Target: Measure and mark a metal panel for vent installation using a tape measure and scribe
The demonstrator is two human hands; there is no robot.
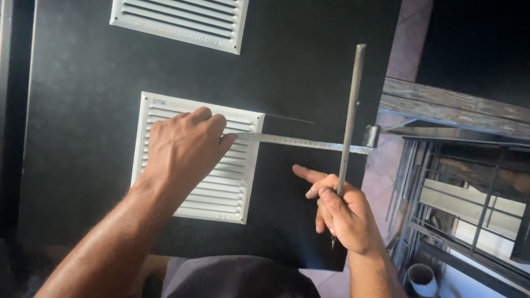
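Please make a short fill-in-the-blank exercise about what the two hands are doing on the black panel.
The left hand rests on a white louvred ____.
The tape measure runs from that hand to the panel's ____ edge.
The right hand holds a thin metal ____.
A second vent lies on the black panel, ____ the first.

Missing words: vent; right; rod; above

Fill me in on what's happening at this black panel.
A person leans over a black panel. The left hand rests on a white louvred vent grille and pins one end of a metal tape measure, which stretches right to the panel's edge. The right hand holds a long thin metal rod crossing the tape, index finger extended on the panel. A second grille lies higher up.
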